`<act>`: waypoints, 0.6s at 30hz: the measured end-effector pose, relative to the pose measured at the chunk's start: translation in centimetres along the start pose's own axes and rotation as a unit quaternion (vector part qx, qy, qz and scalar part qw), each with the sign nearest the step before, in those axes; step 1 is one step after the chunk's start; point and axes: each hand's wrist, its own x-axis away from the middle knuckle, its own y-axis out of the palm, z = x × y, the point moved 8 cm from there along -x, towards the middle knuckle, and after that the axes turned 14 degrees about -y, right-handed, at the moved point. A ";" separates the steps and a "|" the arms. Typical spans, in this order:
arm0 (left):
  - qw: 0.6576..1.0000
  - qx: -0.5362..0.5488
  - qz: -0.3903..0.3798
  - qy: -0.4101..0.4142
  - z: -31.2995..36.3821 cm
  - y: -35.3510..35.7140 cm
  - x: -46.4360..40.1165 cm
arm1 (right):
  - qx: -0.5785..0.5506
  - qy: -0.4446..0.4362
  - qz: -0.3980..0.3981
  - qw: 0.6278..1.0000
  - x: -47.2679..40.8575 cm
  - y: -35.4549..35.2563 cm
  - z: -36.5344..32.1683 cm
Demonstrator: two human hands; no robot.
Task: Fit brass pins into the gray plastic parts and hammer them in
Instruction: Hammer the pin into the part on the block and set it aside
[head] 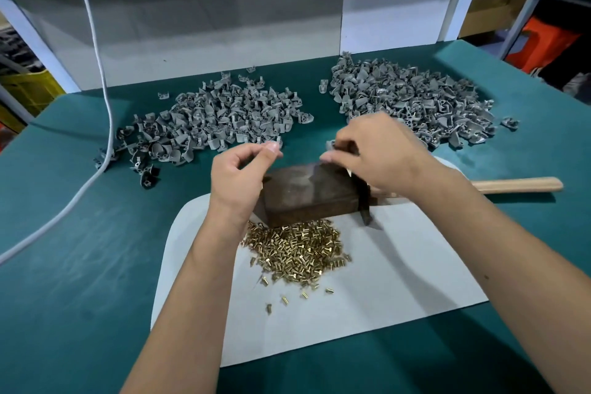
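Pins [295, 249]: brass heap on the white sheet [399, 281], near the worktop's front edge, just before the block; a few strays lie nearer the front.
Gray parts: left pile [211, 118] and right pile [412, 102] toward the back edge, well apart.
Block [307, 193]: dark wood, on the sheet between the hands.
Right hand [377, 157]: fingers curled, pinching a gray part [331, 145] above the block.
Left hand [240, 176]: thumb and forefinger pinched together; what they hold is too small to tell.
Hammer [518, 185]: wooden handle lies toward the right edge, head hidden behind the right hand.
Cable [105, 112]: white, trailing over the left side, crossing the left pile's edge.
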 end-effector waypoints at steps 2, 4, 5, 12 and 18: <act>0.999 0.027 0.038 -0.006 -0.3 -1.1 -0.4 | 0.017 0.067 -0.003 0.998 0.2 -0.3 2.6; 0.996 0.059 0.068 -0.020 -0.7 -2.0 -0.8 | 0.035 0.124 -0.010 0.992 0.3 -0.7 4.8; 0.993 0.073 0.084 -0.030 -0.9 -2.5 -0.9 | 0.044 0.147 -0.011 0.988 0.2 -1.0 5.6; 0.935 -0.131 0.330 0.010 0.0 -8.1 -0.2 | 0.002 0.097 -0.032 0.995 -4.8 0.6 3.0; 0.873 -0.326 0.351 -0.087 -1.5 -13.3 -1.4 | -0.004 -0.025 -0.155 0.988 -10.8 5.7 -3.1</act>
